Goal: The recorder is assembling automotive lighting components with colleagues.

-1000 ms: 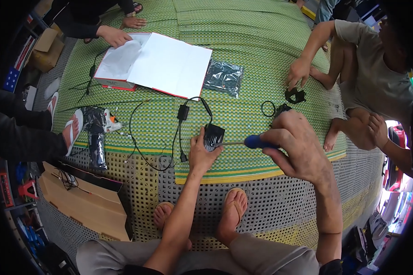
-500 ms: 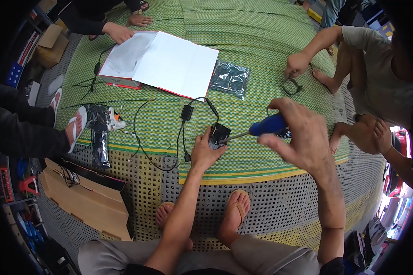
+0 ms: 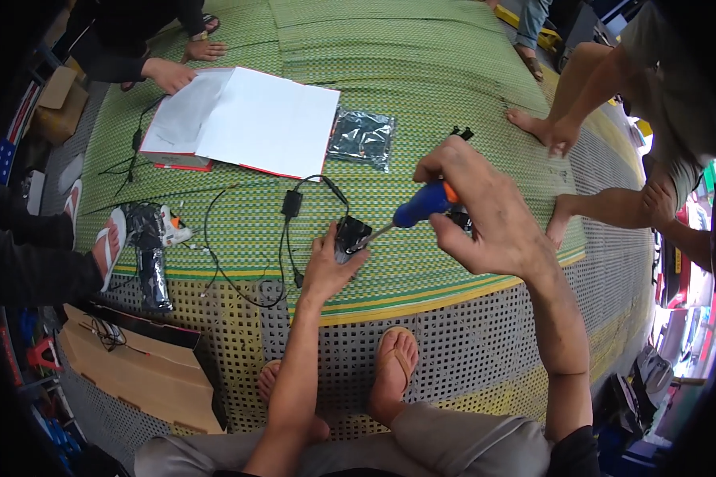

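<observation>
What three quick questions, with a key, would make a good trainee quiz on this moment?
1. Name the tool in the person's right hand.
2. True or false: the person's left hand touches the small black device.
3. Fill in the blank: in the picture, the flat, squarish plastic packet lies to the ____ of the white-lidded open box.

Key:
1. A screwdriver with a mostly blue handle.
2. True.
3. Right.
</observation>
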Demonstrator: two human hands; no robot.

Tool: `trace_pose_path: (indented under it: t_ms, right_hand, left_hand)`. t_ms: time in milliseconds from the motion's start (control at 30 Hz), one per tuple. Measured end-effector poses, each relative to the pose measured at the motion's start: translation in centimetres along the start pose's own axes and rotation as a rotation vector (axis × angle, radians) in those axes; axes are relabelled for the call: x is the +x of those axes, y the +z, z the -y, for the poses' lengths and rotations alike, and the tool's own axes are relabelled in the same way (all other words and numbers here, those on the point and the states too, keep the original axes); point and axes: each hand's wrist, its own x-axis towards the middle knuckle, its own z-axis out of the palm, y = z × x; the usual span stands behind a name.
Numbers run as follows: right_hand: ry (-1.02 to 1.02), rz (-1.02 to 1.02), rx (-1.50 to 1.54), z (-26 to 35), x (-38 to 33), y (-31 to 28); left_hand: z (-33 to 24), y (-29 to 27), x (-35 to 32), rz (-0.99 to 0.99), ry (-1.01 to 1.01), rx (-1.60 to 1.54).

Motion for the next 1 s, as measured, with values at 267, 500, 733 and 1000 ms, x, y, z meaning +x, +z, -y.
trace_pose_path:
  t_ms: [267, 500, 733, 1000]
  right_hand:
    - [-0.004, 0.019, 0.009, -0.3, 0.2, -0.2]
    - [0.162, 0.13, -0.075, 0.4, 0.6, 0.1]
    - [0.207, 0.262, -0.147, 0.7, 1.2, 0.4]
    - [0.014, 0.163, -0.08, 1.4, 2.8, 1.2]
  left_hand:
    - [1.6, 0.0, 0.1, 0.062, 0.091, -0.067]
    - [1.0, 0.2, -0.3, -0.054, 0.167, 0.021]
    - [0.4, -0.7, -0.2, -0.018, 0.062, 0.088]
    - [0.0, 1.4, -1.6, -0.271, 0.118, -0.038]
